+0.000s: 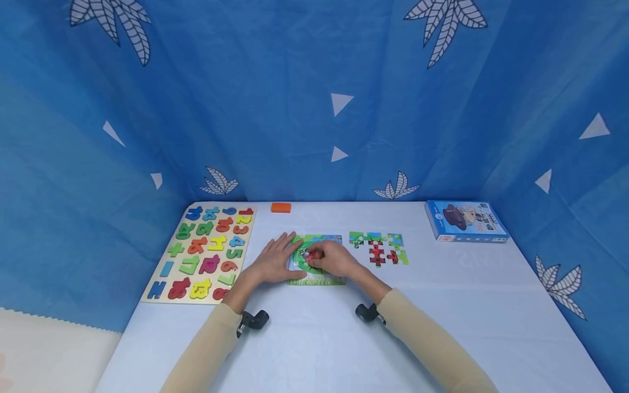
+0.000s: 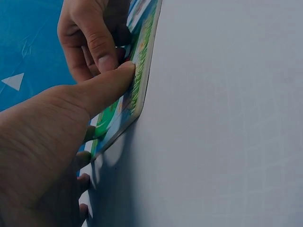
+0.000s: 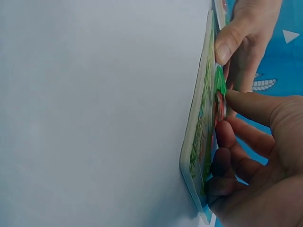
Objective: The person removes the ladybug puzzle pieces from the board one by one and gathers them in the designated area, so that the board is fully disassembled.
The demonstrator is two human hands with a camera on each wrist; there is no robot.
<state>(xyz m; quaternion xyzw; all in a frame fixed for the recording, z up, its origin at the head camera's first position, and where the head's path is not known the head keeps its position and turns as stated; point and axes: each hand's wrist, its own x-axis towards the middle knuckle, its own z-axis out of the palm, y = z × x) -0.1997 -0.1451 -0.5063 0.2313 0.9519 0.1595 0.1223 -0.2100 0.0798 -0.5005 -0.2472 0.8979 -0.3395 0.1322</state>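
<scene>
A small jigsaw puzzle board (image 1: 319, 281) with a grass border lies flat on the white table. My left hand (image 1: 272, 262) rests at its left side, fingers spread, the thumb lying on the board's grassy front edge in the left wrist view. Over the middle of the board, my right hand (image 1: 334, 257) pinches a green and red puzzle piece (image 3: 220, 82) between thumb and fingers. The fingers partly cover it, so whether it is seated in the picture I cannot tell. Several loose puzzle pieces (image 1: 377, 255) with red and green parts lie right of the board.
A wooden number board (image 1: 169, 250) with coloured numerals stands at the left, close to my left forearm. An orange block (image 1: 281, 208) lies near the back edge. At the back right is a blue box (image 1: 467, 221). Blue curtain (image 1: 314, 136) surrounds the table's back and sides.
</scene>
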